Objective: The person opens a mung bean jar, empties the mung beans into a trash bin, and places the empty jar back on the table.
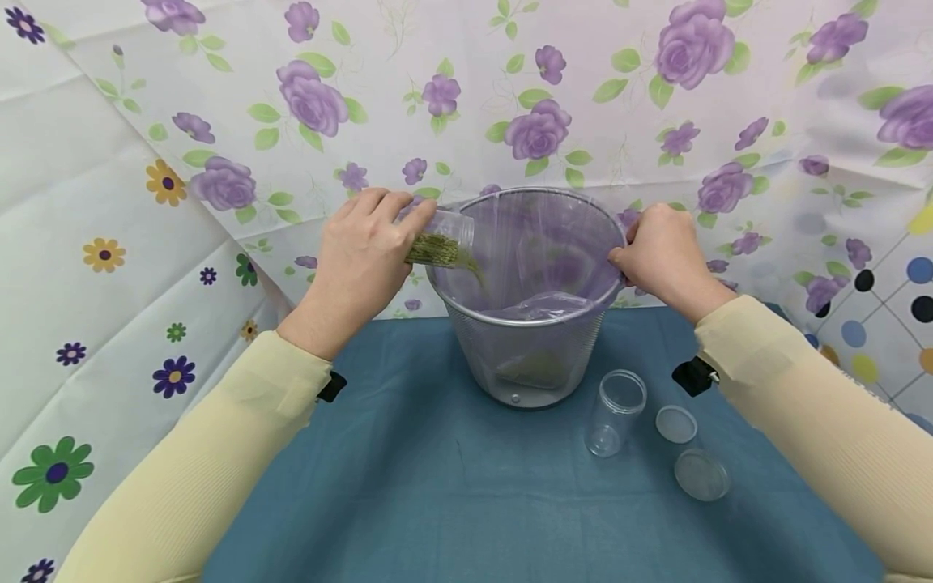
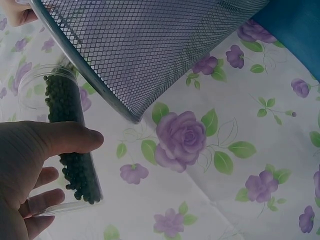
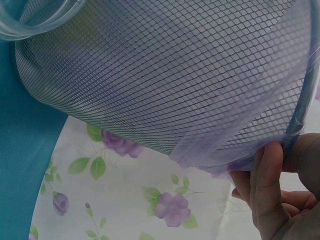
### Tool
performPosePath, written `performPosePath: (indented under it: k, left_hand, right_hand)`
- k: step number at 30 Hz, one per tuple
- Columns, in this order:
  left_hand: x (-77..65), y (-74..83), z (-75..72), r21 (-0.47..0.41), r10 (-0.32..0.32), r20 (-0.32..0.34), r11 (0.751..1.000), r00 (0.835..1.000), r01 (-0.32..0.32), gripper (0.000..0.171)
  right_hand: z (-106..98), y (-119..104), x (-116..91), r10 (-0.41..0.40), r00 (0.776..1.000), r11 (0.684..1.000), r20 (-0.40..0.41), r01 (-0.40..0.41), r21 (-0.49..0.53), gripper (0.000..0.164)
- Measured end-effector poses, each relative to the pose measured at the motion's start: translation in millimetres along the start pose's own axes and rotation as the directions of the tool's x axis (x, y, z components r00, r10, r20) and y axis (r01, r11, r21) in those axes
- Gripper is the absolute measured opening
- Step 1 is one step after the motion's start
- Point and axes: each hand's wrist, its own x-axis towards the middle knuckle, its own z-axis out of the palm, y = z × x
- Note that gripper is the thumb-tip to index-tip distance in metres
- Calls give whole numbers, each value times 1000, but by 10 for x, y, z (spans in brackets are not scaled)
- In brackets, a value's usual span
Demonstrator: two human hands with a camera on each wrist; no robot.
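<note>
My left hand (image 1: 368, 255) grips a clear plastic jar (image 1: 461, 231) tipped on its side at the left rim of a silver mesh wastebasket (image 1: 526, 320). Small green beans (image 2: 65, 107) lie along the jar's lower side, and some stream from its mouth into the basket. A thin purplish plastic bag (image 1: 543, 306) lines the basket and folds over its rim. At the right rim, my right hand (image 1: 663, 251) pinches the rim and the bag's edge between thumb and fingers, as the right wrist view (image 3: 272, 195) also shows.
On the blue tablecloth (image 1: 466, 502), right of the basket, stands an uncapped clear jar (image 1: 615, 417). Two round clear lids, one nearer the basket (image 1: 676, 424) and one closer to me (image 1: 702, 475), lie beside it. A flower-printed sheet (image 1: 437, 97) hangs close behind the basket.
</note>
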Motion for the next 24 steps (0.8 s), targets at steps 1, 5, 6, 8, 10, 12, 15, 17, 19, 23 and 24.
performPosePath:
  k: [1, 5, 6, 8, 10, 12, 15, 17, 19, 23, 24]
  left_hand:
    - [0, 0, -1, -1, 0, 1, 1000, 1000, 0, 61]
    - [2, -3, -4, -7, 1, 1, 1000, 1000, -1, 59]
    - [2, -4, -4, -7, 2, 0, 1000, 1000, -2, 59]
    - [3, -5, -5, -8, 2, 0, 1000, 1000, -2, 58]
    - [6, -6, -5, -8, 3, -1, 1000, 1000, -3, 58]
    - [8, -7, -5, -11, 3, -7, 1000, 1000, -3, 55]
    - [11, -8, -2, -16, 4, -18, 1000, 1000, -5, 52]
    - [11, -9, 0, -19, 6, -24, 1000, 1000, -6, 50]
    - [10, -10, 2, -20, 7, -27, 1000, 1000, -7, 49]
    - [12, -10, 5, -13, 8, -30, 1000, 1000, -9, 47]
    - [13, -9, 5, -10, 10, -32, 1000, 999, -10, 47]
  right_hand:
    - [-1, -1, -1, 0, 1000, 1000, 0, 0, 0, 36]
    - [-4, -2, -4, -4, 1000, 1000, 0, 4, -1, 36]
    - [-4, -2, -5, -7, 1000, 1000, 0, 7, -1, 36]
    - [-4, -2, -5, -10, 1000, 1000, -1, 10, 0, 36]
    - [-5, -2, -6, -12, 1000, 1000, -1, 12, -1, 36]
    - [-5, -2, -6, -12, 1000, 1000, -2, 12, -2, 36]
    - [-5, -2, -7, -12, 1000, 1000, -2, 12, -4, 36]
    - [-5, -1, -7, -12, 1000, 1000, -3, 12, -5, 36]
    - [-6, 0, -6, -14, 1000, 1000, -3, 14, -5, 37]
    - [-6, 3, -4, -19, 1000, 1000, -2, 19, -8, 37]
    - [-6, 3, -4, -19, 1000, 1000, -1, 19, -8, 37]
